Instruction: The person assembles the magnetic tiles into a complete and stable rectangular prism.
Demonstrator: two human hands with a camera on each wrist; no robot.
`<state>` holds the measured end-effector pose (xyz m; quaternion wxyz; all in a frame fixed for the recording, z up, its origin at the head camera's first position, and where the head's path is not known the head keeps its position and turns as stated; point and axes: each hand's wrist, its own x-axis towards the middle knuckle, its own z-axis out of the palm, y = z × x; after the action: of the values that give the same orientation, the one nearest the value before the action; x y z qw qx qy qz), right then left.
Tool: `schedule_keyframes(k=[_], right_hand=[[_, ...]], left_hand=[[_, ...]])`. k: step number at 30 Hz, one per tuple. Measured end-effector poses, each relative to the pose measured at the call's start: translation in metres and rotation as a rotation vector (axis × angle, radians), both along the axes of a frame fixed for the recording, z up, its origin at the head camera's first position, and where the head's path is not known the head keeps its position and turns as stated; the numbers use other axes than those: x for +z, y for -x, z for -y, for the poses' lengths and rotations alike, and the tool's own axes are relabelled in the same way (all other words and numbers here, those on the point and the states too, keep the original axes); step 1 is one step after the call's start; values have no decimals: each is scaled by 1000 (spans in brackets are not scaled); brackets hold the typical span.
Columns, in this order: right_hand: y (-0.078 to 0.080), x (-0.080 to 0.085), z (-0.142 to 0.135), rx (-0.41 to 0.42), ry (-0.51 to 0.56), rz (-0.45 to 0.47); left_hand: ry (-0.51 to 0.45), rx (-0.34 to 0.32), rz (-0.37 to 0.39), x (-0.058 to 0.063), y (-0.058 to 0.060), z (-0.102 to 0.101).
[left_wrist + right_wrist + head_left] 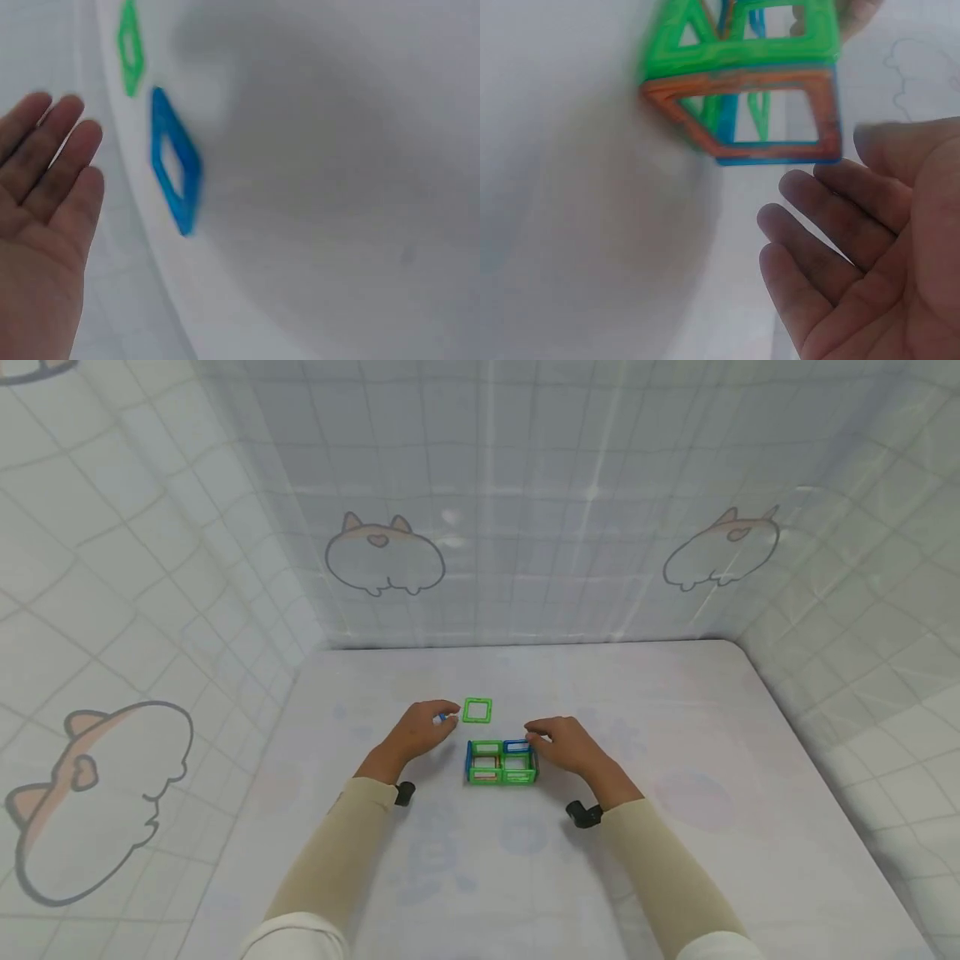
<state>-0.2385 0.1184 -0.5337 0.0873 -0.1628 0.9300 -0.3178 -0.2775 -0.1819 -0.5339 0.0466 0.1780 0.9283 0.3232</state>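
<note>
My left hand [423, 727] is held over the table with its fingers extended. In the left wrist view a blue square magnetic tile [191, 180] lies beside that hand [45, 225], apart from the fingers. Just past the left fingertips is a green square tile [477, 720]. A box-like structure of green, blue and orange-red magnetic tiles [502, 768] stands between the hands. My right hand [570, 745] is at its back right corner, fingers loosely bent. In the right wrist view the thumb is close to the structure's orange-red tile [825, 112]; contact is unclear.
A pale table [517, 893] carries all the tiles. Around it hang white grid-patterned curtains [525, 568] with printed animal drawings on the back and left sides. A dark wrist camera [583, 814] sits on the right wrist, another [405, 793] on the left.
</note>
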Motion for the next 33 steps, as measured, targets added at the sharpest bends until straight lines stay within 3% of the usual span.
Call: schedule_keyframes(k=[6,10,17,26,33], right_hand=[[0,-10,-8,-48,54,18],[0,-17,-13,-81,99,24],[-1,-29,-22,-113,105,-2],[-3,-39,-26,-163,141,-25],[-3,-45,-27,-160,163,-74]], left_hand=[[42,139,0,-10,3,12],[95,180,2,-16,7,19],[202,171,56,-25,11,28],[183,204,72,-29,9,30],[203,189,72,-31,8,28]])
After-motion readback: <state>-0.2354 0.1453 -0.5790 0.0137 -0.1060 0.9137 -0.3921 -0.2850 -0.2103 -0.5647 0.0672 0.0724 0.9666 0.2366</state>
